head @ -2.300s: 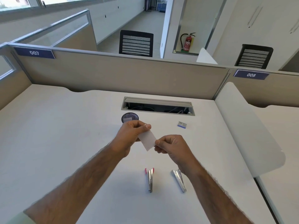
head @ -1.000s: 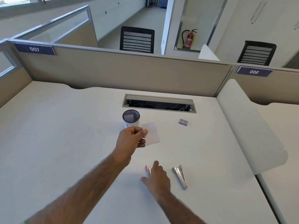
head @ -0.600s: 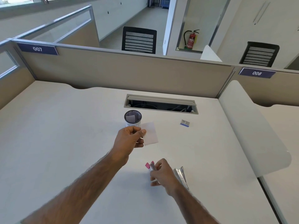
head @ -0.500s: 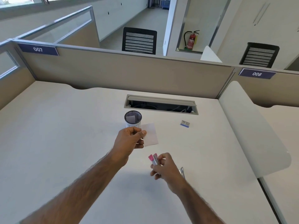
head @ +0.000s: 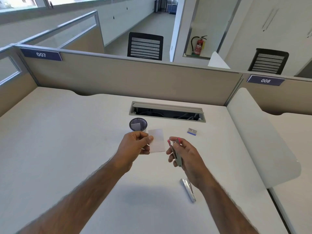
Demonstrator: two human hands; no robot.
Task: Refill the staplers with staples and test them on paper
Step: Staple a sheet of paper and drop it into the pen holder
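Pink-tipped stapler [head: 176, 153] is up off the surface [head: 67, 141], about the middle of the frame, in my right hand [head: 185, 156]. My fingers [head: 173, 139] are curled round its body, and the pink end points up-left at the paper slip [head: 157, 140], close but not touching. My left hand [head: 135, 146] pinches that slip by its left edge, thumb on top and the other fingers tucked underneath. The second stapler [head: 189, 190], plain metal, lies flat on the surface lower right of centre, just under my right wrist. The small staple box [head: 192, 131] sits up and to the right of my hands. Just above my left hand there's a dark mesh cup [head: 143, 123] with spare paper [head: 135, 126] inside.
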